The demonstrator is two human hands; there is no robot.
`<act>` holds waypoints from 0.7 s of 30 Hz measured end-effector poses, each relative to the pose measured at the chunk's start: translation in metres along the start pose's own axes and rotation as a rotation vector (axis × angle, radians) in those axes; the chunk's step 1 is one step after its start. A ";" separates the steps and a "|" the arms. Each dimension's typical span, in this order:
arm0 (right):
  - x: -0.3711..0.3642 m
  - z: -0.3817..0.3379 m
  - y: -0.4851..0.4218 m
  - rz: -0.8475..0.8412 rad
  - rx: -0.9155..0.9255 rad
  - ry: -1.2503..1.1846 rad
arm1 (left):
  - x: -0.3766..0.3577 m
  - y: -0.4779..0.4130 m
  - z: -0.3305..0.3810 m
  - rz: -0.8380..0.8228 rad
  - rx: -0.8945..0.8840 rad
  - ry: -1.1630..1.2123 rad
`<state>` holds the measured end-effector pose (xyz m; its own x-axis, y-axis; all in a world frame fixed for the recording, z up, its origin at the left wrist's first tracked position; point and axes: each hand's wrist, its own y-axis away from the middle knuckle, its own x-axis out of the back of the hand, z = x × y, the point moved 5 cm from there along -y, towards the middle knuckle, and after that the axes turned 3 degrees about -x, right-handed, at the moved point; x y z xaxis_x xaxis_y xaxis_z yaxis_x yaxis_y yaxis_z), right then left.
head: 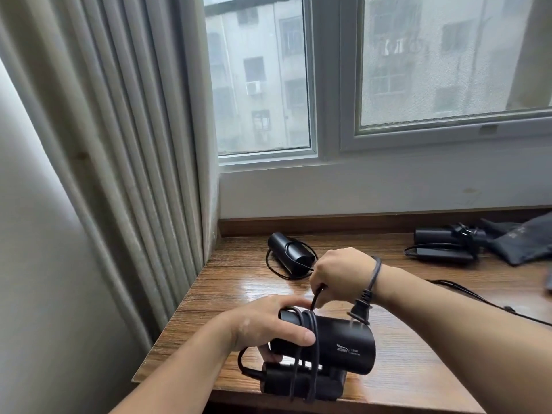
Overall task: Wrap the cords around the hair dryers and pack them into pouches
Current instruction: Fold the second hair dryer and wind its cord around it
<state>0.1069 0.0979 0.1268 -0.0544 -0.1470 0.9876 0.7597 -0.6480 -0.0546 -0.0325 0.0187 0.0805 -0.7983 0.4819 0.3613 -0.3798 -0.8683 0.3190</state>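
Head view looks down on the wooden desk (239, 279), and I place everything from the hair dryer (343, 345) I hold just above its near edge. Left of that dryer and beyond it hangs the pleated curtain (119, 144). Far to its right, at the back, lies a dark pouch (522, 243) with a third hair dryer (442, 237) just beside it, staged for packing, I judge. Directly behind my dryer a second hair dryer (291, 253) lies with its own lead loose around it.

My dryer's barrel points right with the handle folded beneath, giving one compact bundle to wind round. My left hand (268, 321) grips the barrel's left end, thumb laid across the turns so they cannot slip. My right hand (340, 276), just behind and above the barrel, pinches the cord (310, 324) in curled fingers, holding it taut for another turn. The cord circles barrel and handle several times. Its free tail loops over my right wrist, I think to keep slack off the desk, and the plug (360, 306) dangles just above the barrel. Nothing is in the pouch yet.
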 end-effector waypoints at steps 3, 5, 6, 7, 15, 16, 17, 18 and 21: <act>0.006 -0.006 0.001 0.000 0.005 0.023 | -0.003 -0.001 0.000 0.015 -0.004 0.021; 0.010 -0.006 0.005 0.017 0.010 0.022 | -0.001 -0.001 0.001 0.062 -0.015 0.027; 0.012 -0.007 0.007 0.029 0.015 0.027 | 0.001 -0.001 0.001 0.091 -0.023 0.036; 0.015 -0.009 0.010 0.052 0.020 0.029 | 0.003 -0.001 0.001 0.117 -0.033 0.051; 0.029 -0.021 0.034 0.525 0.068 -0.036 | 0.019 0.000 0.000 0.326 -0.097 0.110; 0.029 -0.019 0.035 0.544 0.007 -0.041 | 0.022 0.001 -0.002 0.349 -0.100 0.117; 0.029 -0.018 0.037 0.550 -0.065 -0.043 | 0.025 0.001 -0.002 0.368 -0.105 0.120; 0.028 -0.015 0.039 0.543 -0.138 -0.037 | 0.028 0.001 -0.003 0.390 -0.105 0.120; 0.032 0.000 0.051 0.468 -0.344 -0.043 | 0.038 0.003 -0.007 0.472 -0.111 0.116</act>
<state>0.1437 0.0603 0.1553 0.2683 -0.4503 0.8516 0.4420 -0.7279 -0.5242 -0.0672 0.0332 0.0891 -0.9394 0.0222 0.3422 -0.0065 -0.9989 0.0470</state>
